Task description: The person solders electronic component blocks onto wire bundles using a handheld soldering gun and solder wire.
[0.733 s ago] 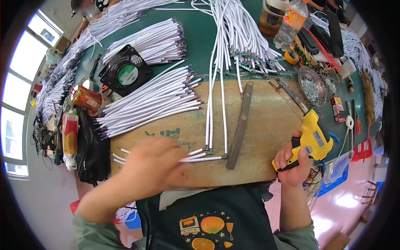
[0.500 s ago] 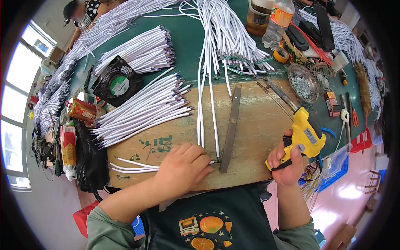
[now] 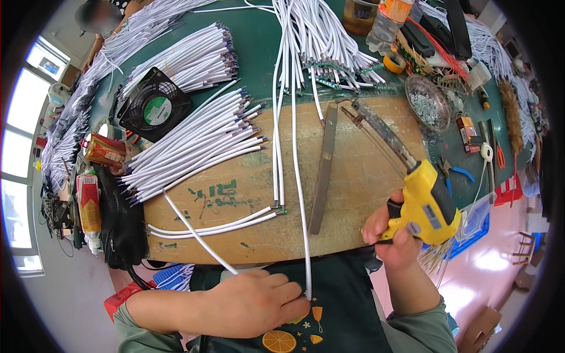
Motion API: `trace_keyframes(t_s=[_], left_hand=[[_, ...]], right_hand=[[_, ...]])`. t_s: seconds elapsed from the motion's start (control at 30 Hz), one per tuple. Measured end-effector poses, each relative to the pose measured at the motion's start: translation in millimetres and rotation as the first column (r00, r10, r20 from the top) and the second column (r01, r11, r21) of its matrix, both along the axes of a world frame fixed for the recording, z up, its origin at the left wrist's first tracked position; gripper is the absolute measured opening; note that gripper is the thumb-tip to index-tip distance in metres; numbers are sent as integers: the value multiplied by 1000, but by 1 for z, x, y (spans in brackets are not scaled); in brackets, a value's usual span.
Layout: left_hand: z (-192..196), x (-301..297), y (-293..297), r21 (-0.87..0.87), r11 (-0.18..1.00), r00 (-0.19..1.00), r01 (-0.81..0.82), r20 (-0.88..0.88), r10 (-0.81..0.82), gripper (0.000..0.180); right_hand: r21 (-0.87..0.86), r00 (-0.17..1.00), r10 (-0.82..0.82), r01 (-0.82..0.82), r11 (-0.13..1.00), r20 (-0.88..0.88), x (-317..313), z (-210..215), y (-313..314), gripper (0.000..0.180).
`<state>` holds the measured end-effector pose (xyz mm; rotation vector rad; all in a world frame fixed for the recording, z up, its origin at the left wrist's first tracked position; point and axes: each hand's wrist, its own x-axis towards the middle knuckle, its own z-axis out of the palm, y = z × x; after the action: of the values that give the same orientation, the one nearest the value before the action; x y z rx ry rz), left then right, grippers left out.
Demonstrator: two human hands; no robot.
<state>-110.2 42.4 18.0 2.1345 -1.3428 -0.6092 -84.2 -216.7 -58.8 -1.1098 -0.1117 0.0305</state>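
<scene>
My right hand (image 3: 395, 238) grips a yellow soldering gun (image 3: 432, 203), its long metal tip (image 3: 382, 132) pointing up and left over the wooden board (image 3: 247, 241). In front of my apron my left hand (image 3: 259, 303) is closed, fingertips pinched at the lower end of a long white cable (image 3: 300, 206) that runs down from the far bundle. A shorter white cable (image 3: 200, 235) passes under the same hand; the joint between them is hidden by the fingers. On the board, two short cables (image 3: 215, 226) meet hanging long ones at small green pieces. A flat grey metal bar (image 3: 324, 170) lies between my hands.
Left of the board are cut white cables (image 3: 197, 147), a black fan (image 3: 155, 105), a can (image 3: 105, 149) and a black bag (image 3: 120, 223). Far right hold a metal dish of silvery bits (image 3: 428, 103), orange tape (image 3: 394, 62), a bottle (image 3: 386, 26) and pliers (image 3: 450, 170). Another person stands far left.
My left hand has drawn toward me off the board's near edge, pulling the long cable and short cable along. The soldering gun in my right hand has shifted slightly nearer.
</scene>
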Motion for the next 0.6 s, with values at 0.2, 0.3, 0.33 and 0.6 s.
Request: trace_keyframes(t_s=[0.2,0.3,0.33,0.6], left_hand=[[-16,55,-18,-245,782,819,-573,-132,559,13],[-20,70,-26,-116,664,670,-739,-225,707,13],[-21,72,-28,-37,626,609,-779,-285,740,14],[-24,78,-33,-10,556,529,-831,-322,785,15]], right_hand=[[89,994,81,-88,992,78,-7,4,13,60],[104,983,144,-156,982,113,-3,3,17,59],[134,982,153,-167,977,112,-3,4,19,60],[93,989,145,-143,985,-12,9,11,38,65]])
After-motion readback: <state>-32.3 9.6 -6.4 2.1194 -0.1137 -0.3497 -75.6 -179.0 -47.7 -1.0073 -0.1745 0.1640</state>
